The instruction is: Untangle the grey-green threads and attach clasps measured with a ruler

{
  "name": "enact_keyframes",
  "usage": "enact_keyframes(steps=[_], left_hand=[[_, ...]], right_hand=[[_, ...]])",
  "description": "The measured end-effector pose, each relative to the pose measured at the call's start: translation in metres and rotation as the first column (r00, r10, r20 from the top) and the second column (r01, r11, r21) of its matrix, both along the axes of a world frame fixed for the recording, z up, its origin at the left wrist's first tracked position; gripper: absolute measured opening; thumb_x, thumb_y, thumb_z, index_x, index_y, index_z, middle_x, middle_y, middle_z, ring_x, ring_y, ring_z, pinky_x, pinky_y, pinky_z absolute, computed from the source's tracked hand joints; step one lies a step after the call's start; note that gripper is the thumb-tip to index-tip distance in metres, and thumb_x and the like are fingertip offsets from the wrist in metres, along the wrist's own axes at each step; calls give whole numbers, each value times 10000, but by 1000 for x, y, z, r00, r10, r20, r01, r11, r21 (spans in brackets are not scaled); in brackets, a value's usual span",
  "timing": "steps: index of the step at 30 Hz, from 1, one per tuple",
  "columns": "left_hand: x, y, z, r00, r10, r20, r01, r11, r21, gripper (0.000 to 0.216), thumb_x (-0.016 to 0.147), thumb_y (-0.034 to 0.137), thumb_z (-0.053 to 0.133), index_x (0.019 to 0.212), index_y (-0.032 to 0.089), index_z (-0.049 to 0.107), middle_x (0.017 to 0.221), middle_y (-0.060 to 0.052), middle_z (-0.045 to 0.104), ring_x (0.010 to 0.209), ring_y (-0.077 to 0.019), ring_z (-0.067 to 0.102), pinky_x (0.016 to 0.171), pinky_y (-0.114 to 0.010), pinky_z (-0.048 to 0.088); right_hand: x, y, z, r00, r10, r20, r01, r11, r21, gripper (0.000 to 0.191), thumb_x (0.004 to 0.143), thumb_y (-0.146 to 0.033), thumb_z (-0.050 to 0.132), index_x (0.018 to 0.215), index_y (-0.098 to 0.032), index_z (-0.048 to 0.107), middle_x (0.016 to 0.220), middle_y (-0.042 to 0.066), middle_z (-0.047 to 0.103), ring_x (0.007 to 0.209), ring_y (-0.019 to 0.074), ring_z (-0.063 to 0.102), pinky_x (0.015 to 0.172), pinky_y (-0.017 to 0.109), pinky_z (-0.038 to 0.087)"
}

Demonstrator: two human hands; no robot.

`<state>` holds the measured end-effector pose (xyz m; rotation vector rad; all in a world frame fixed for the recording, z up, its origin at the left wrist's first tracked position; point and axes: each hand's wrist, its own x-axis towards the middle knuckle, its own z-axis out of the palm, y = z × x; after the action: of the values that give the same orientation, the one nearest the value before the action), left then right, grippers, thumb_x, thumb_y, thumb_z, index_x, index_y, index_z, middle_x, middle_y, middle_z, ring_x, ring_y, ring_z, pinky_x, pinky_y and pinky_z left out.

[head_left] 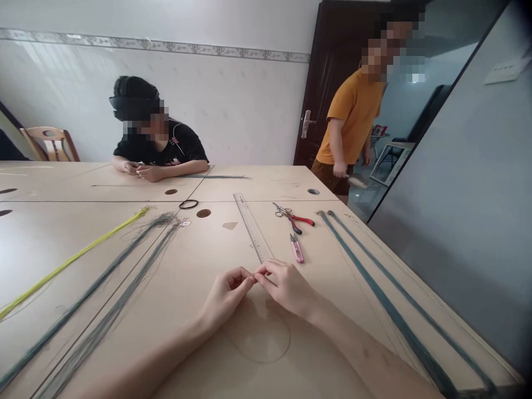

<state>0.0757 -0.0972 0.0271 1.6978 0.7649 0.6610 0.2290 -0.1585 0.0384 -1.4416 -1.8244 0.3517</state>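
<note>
Thumb and fingers of my left hand [229,291] are pinched together, and their tips meet those of my right hand [288,288], pinched as well. Between them runs a thin cord [290,339], which hangs in a round loop below my hands. What exactly sits at the fingertips is too small to make out. A clear ruler [251,227] lies just beyond my fingers. To its right are pink thread snips [296,249], pliers with red and black handles [305,220] and small silver scissors [281,210].
Bundles of yellow strands [78,255] and grey-green strands [95,291] lie on the left; teal strands [374,266] lie on the right. A black ring [188,204] is near a table hole [203,213]. One person [183,144] sits opposite; another [353,116] stands by the door.
</note>
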Motion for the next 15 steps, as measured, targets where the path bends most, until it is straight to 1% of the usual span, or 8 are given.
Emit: enact_keyframes(steps=[3,8,15], left_hand=[[-1,1,-3,1000,-27,-1,27,1000,2,343,811,457,516,675,145,560,546,44,387,509,-94,301,480,-215,238],[-1,3,-5,995,-93,-26,93,996,-6,374,818,484,476,715,142,588,644,4,487,602,-128,385,558,-236,293],[-1,3,-6,993,-113,-31,113,994,-1,399,808,513,450,696,148,566,647,-9,493,627,-154,416,581,-254,310]], right_hand=[[2,0,-1,999,8,45,-11,998,58,87,839,-151,512,765,-174,552,759,13,603,728,125,564,667,234,435],[2,1,-4,992,12,130,-30,989,143,80,789,-132,517,728,-181,502,714,6,566,682,125,526,633,234,424],[1,2,-7,975,-10,220,-40,974,224,92,764,-119,496,710,-188,470,682,2,552,671,127,514,634,237,420]])
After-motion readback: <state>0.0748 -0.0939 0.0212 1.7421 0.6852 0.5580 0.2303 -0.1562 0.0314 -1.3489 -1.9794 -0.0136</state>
